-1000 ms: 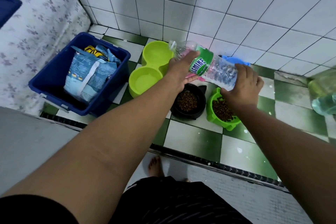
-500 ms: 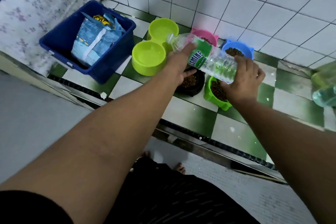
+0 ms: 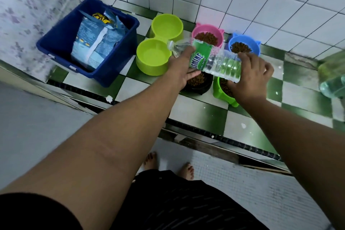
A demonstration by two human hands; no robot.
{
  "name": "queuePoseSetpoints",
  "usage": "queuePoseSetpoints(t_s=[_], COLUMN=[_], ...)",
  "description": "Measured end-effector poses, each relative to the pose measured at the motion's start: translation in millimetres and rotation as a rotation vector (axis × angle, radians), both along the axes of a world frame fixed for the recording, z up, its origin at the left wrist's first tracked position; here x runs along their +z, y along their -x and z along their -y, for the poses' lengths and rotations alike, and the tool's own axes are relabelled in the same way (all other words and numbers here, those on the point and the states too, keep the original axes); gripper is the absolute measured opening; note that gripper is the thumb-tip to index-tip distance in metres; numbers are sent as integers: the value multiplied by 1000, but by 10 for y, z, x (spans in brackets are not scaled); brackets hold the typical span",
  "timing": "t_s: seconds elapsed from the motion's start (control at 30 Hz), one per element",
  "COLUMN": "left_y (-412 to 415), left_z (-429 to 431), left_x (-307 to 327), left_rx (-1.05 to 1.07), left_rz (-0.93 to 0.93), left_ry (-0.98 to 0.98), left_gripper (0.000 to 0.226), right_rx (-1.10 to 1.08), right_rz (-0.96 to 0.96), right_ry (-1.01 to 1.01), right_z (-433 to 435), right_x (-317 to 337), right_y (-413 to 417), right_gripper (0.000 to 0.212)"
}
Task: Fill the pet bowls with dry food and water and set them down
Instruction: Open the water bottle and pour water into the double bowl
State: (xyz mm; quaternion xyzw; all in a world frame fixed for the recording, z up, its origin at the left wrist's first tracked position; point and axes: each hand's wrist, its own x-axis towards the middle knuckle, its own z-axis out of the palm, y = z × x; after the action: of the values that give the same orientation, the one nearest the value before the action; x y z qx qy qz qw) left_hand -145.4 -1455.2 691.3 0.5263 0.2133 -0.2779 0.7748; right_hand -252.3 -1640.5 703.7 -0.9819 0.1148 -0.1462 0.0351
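Bottle: clear water bottle [image 3: 211,59] with a green label, lying almost flat in the air, mouth pointing left over the right rim of the lime bowl's near well.
Left hand: left hand [image 3: 182,69] holds the bottle at the label end, fingers [image 3: 187,51] wrapped over the top and thumb underneath.
Right hand: right hand [image 3: 252,78] grips the bottle's base, fingers curled round it.
Lime bowl: double lime bowl [image 3: 149,68] on the checked floor [image 3: 201,110], just right of the bin; its near well looks to hold water.
Food bowls: pink bowl [image 3: 197,31] and blue bowl [image 3: 256,50] stand against the wall; black bowl [image 3: 202,87] and green bowl [image 3: 219,92] sit nearer, partly under the hands. All four hold kibble.
Bin: blue bin [image 3: 59,43] in the floor's left corner, with a pale blue bag [image 3: 93,46] inside.
Right edge: a second bottle [image 3: 334,78], blurred.
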Motion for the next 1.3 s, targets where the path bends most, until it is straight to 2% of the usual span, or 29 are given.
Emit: queuePoseSetpoints(t_s=[0.6,1.3], left_y=[41,63], left_z=[3,-56], left_x=[-16,-1], left_rx=[28,24], left_rz=[-16,-18], left_ry=[26,13], left_gripper=[42,54], right_rx=[47,37], right_rz=[-17,-28], right_ry=[96,128], right_z=[21,-45], right_x=[108,172], right_y=[-2,41], right_gripper=[80,81])
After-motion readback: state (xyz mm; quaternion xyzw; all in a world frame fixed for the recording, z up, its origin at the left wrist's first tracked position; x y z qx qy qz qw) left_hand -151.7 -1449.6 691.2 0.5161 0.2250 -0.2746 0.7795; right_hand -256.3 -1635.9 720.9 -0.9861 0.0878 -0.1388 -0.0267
